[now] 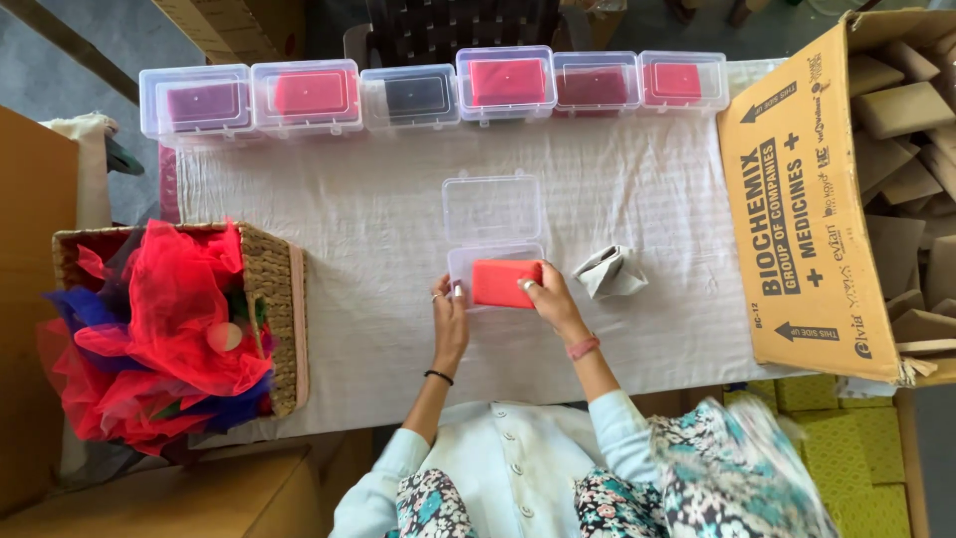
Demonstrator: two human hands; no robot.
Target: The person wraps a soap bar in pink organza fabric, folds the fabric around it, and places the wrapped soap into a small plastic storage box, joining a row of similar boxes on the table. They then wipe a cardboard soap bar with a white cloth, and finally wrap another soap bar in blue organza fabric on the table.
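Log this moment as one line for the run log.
left hand: steadies clear box | right hand: on red pad in box | lid open

Brightness: bright, even daylight-like light across the white tablecloth (378,209).
Shadows: soft and faint; a weak one lies just near the left hand (450,324) and right hand (550,304).
Glare: small highlights on the lids of the far row of clear plastic boxes (438,90) and on the open lid of the clear box (491,209).
Colour: reds are strongly saturated in the netting in the wicker basket (284,309) at left.
Sharpness: centre crisp; the patterned scarf (737,468) at near right is blurred.
Distortion: slight wide-angle bending at the edges, seen in the cardboard carton (807,199) on the right.
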